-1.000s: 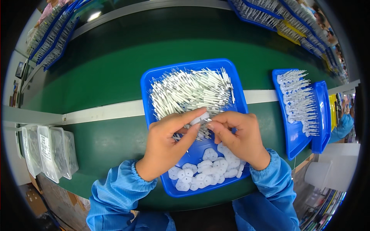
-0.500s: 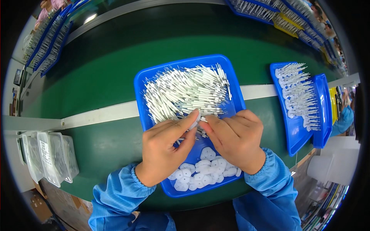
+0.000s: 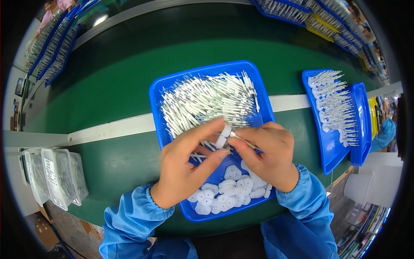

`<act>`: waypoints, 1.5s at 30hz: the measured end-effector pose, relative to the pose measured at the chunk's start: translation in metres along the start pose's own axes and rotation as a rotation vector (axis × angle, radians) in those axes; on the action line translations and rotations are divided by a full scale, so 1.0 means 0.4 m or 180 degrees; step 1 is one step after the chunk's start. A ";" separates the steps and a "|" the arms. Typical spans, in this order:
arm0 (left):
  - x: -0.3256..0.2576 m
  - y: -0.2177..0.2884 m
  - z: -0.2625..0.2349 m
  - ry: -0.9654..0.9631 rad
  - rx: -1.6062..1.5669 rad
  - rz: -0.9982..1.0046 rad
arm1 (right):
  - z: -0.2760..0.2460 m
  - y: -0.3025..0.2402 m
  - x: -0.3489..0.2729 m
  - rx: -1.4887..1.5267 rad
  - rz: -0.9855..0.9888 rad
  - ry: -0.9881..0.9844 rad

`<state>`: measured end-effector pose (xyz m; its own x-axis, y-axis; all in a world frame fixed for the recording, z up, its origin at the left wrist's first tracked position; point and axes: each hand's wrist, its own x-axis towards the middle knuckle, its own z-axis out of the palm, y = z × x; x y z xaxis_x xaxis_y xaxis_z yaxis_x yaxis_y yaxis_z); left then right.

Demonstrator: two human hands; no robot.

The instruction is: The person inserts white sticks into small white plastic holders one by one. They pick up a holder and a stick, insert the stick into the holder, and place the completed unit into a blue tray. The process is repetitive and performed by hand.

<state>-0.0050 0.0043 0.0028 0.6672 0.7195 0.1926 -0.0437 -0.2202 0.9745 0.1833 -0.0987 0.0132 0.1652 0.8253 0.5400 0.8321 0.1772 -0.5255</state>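
Note:
A white, scallop-edged plastic disc [image 3: 223, 136] is pinched on edge between the thumb and fingers of my left hand [image 3: 181, 159]. My right hand [image 3: 271, 151] grips a thin white rod [image 3: 245, 140] by thumb and forefinger. The rod's left end meets the face of the disc; how deep it sits cannot be seen. Both hands are over a blue tray [image 3: 217, 169]. The far part of this tray holds a heap of pale rods [image 3: 207, 101] with thin tips. White lobed discs [image 3: 226, 200] lie piled in its near part.
At the right stands a blue tray [image 3: 334, 151] with rows of discs fitted with rods [image 3: 336, 108]. Clear plastic boxes [image 3: 56, 177] are at the left edge of the green table [image 3: 116, 159]. Stacked loaded trays [image 3: 56, 52] stand far left, others [image 3: 319, 23] far right.
The disc has turned to show more of its edge, and the rod in my right hand shows more of its length. My left fingers have spread a little wider around the disc.

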 end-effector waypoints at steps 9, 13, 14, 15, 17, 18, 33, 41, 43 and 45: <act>0.009 -0.014 -0.019 -0.0198 0.0571 0.0687 | -0.021 0.024 -0.008 0.1655 0.0625 -0.0389; 0.005 -0.019 -0.015 -0.0252 0.0779 0.0880 | -0.019 0.015 -0.023 0.1822 0.0843 -0.0530; 0.003 -0.020 -0.016 -0.0266 0.0809 0.0900 | -0.022 0.017 -0.024 0.1894 0.0892 -0.0565; 0.004 -0.016 -0.017 -0.0306 0.0797 0.0884 | -0.024 0.017 -0.025 0.1965 0.0942 -0.0601; 0.008 -0.008 -0.018 -0.0376 0.0780 0.0849 | -0.027 0.012 -0.033 0.2366 0.1333 -0.0525; 0.008 -0.012 -0.017 -0.0409 0.0803 0.0899 | -0.027 0.010 -0.035 0.2569 0.1527 -0.0490; 0.004 -0.045 -0.050 0.0011 -0.0581 0.0371 | -0.072 0.018 -0.030 -0.0009 0.0070 -0.0822; -0.004 -0.039 -0.056 -0.0218 -0.0850 0.0016 | -0.017 -0.001 0.010 -0.1236 -0.0738 -0.0964; 0.000 -0.025 -0.043 -0.0144 -0.0817 -0.0113 | -0.029 0.020 -0.002 -0.0976 -0.0483 -0.0705; 0.005 -0.027 -0.028 -0.0123 -0.0682 -0.0160 | -0.051 0.024 -0.008 -0.0180 0.0125 -0.0442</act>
<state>-0.0116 0.0154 -0.0060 0.7003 0.6994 0.1427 -0.1641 -0.0368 0.9858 0.2015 -0.1106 0.0201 0.1266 0.8980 0.4214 0.8557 0.1160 -0.5043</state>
